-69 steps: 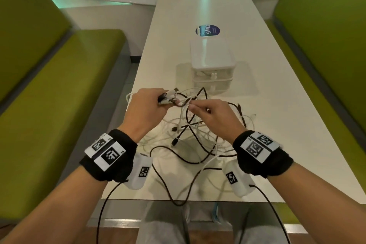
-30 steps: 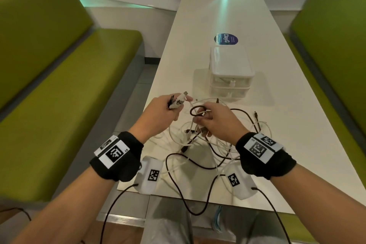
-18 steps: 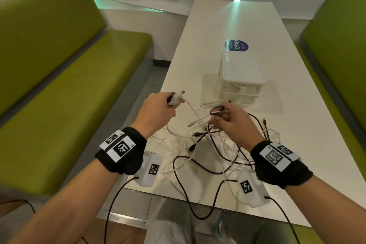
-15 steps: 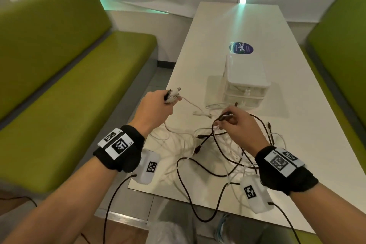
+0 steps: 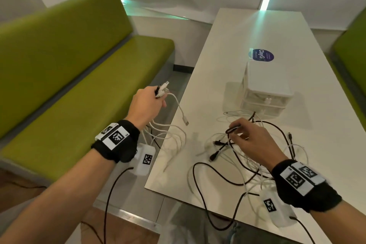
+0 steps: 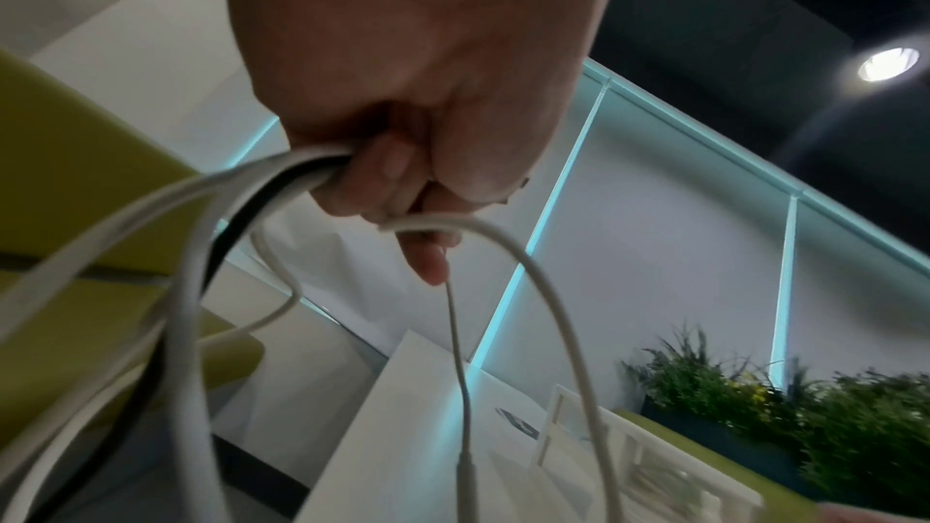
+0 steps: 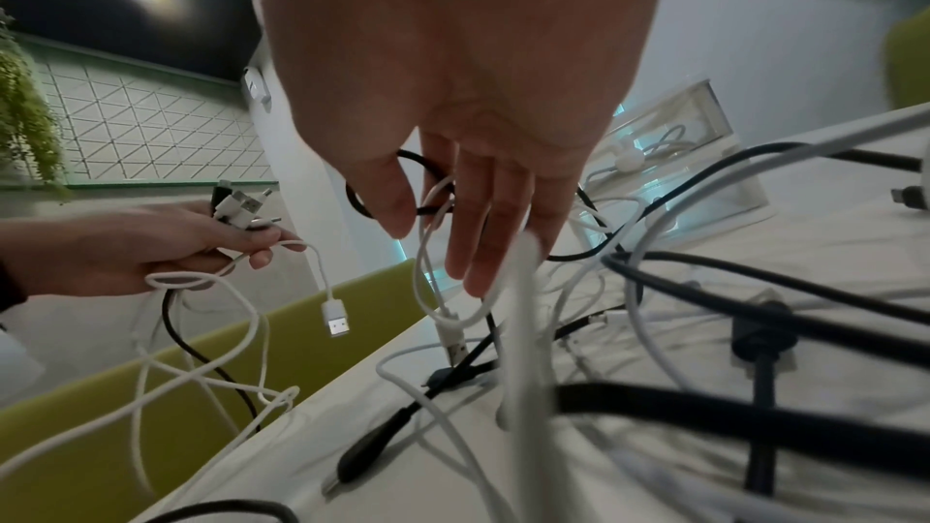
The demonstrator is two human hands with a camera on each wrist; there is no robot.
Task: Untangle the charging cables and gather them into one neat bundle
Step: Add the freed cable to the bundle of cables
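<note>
A green bench seat (image 5: 83,77) runs along the left of the white surface (image 5: 247,31), where a small white drawer box (image 5: 265,89) stands beyond a loose tangle of black and white cables (image 5: 245,156). The left hand (image 5: 146,103), raised off the surface's left edge, grips several cable ends (image 5: 162,89) in a closed fist. The right hand (image 5: 251,140) pinches a black cable loop (image 5: 232,129) just above the tangle
</note>
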